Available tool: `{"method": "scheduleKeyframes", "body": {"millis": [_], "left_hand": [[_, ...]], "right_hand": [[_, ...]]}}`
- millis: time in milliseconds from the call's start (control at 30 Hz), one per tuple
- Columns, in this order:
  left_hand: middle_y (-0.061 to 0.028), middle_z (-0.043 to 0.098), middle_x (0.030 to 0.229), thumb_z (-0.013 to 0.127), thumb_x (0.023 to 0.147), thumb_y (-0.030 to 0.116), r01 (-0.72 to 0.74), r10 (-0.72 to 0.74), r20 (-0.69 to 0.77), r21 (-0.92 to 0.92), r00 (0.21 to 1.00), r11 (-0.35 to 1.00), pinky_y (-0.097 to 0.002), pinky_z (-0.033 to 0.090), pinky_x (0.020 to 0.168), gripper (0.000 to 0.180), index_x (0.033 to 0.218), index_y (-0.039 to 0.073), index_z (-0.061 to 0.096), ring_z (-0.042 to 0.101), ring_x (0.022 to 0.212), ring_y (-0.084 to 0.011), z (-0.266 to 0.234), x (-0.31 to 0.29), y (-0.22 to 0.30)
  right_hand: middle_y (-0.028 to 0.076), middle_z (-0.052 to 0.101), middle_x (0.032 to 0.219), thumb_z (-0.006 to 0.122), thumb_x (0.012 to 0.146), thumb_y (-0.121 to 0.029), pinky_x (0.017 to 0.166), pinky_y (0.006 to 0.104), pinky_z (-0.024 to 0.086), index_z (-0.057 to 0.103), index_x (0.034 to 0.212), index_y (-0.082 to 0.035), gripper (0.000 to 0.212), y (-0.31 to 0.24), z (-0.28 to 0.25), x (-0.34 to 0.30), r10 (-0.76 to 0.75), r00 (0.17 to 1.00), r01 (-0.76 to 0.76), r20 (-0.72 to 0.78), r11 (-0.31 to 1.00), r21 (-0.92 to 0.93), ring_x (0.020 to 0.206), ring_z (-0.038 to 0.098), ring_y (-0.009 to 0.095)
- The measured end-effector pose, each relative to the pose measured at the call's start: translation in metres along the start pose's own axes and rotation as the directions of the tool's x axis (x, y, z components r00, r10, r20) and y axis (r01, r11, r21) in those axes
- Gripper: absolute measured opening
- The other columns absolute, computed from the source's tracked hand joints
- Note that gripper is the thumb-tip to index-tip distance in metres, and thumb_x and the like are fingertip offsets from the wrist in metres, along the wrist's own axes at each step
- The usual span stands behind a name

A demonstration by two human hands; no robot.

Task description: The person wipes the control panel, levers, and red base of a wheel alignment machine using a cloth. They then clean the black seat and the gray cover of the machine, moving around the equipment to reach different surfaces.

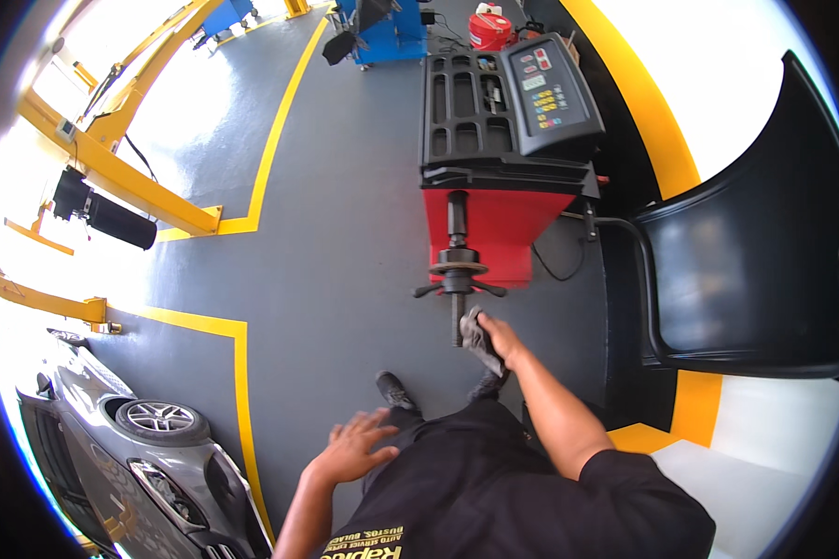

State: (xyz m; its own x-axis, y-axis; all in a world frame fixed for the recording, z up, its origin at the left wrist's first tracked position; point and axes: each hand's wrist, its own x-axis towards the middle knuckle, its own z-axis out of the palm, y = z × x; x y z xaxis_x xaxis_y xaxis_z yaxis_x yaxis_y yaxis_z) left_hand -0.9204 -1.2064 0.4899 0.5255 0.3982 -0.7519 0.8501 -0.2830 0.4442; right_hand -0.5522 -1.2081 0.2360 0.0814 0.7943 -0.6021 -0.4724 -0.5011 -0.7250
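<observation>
A grey rag (480, 341) is bunched in my right hand (501, 339), right beside the free end of a threaded shaft (458, 321). Whether the rag touches the shaft, I cannot tell. The shaft sticks out toward me from a red and black wheel balancer (499, 224). On it sits a dark wing nut (458, 271) with two handles and a round flange. My left hand (352, 445) hangs in front of my body with its fingers spread and nothing in it.
A black wheel guard (746, 270) stands raised at the right on a bent tube. The balancer's top has a tray (466, 112) and a control panel (547, 88). A grey car (140, 447) is at the lower left, a yellow lift post (121, 177) beyond it. Farther back stands a red container (489, 31).
</observation>
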Motion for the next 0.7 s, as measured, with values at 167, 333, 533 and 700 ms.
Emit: {"method": "scheduleKeyframes", "body": {"millis": [167, 333, 533, 700], "left_hand": [[-0.0173, 0.056, 0.15, 0.061, 0.103, 0.033, 0.241, -0.361, -0.085, -0.604, 0.929, 0.76, -0.0409, 0.04, 0.116, 0.053, 0.15, 0.01, 0.053, 0.052, 0.14, -0.0338, 0.016, -0.034, -0.188], [-0.0179, 0.061, 0.144, 0.06, 0.104, 0.022, 0.157, -0.393, -0.163, -0.732, 0.905, 0.663, -0.0362, 0.041, 0.114, 0.049, 0.146, -0.002, 0.052, 0.056, 0.135, -0.0273, -0.008, -0.063, -0.284], [-0.0178, 0.065, 0.139, 0.058, 0.104, 0.019, -0.049, -0.253, -0.241, -0.808, 0.937, 0.587, -0.0364, 0.042, 0.114, 0.046, 0.143, -0.004, 0.054, 0.058, 0.133, -0.0275, -0.076, 0.006, -0.321], [-0.0157, 0.066, 0.136, 0.057, 0.105, 0.019, -0.174, -0.089, -0.254, -0.84, 0.963, 0.513, -0.0366, 0.044, 0.111, 0.042, 0.141, -0.003, 0.056, 0.06, 0.13, -0.0249, -0.173, 0.091, -0.296]], "right_hand": [[0.003, 0.072, 0.088, 0.05, 0.109, -0.042, 0.071, 0.032, 0.056, 0.07, 0.106, -0.005, 0.042, -0.059, 0.091, 0.06, -0.136, 0.989, 0.142, -0.052, 0.979, 0.146, 0.074, 0.069, 0.013], [0.005, 0.074, 0.101, 0.047, 0.111, -0.038, 0.08, 0.036, 0.061, 0.068, 0.117, -0.004, 0.04, -0.046, 0.163, 0.089, -0.031, 0.999, 0.033, -0.011, 0.968, 0.247, 0.086, 0.074, 0.019], [0.008, 0.075, 0.117, 0.055, 0.106, -0.047, 0.096, 0.0351, 0.057, 0.069, 0.124, -0.003, 0.049, -0.039, 0.266, 0.083, 0.219, 0.968, -0.242, 0.123, 0.945, 0.22, 0.103, 0.073, 0.019], [0.006, 0.075, 0.113, 0.054, 0.107, -0.044, 0.089, 0.0305, 0.057, 0.069, 0.124, -0.003, 0.048, -0.093, 0.345, 0.104, 0.256, 0.938, -0.303, 0.233, 0.933, 0.194, 0.099, 0.073, 0.016]]}}
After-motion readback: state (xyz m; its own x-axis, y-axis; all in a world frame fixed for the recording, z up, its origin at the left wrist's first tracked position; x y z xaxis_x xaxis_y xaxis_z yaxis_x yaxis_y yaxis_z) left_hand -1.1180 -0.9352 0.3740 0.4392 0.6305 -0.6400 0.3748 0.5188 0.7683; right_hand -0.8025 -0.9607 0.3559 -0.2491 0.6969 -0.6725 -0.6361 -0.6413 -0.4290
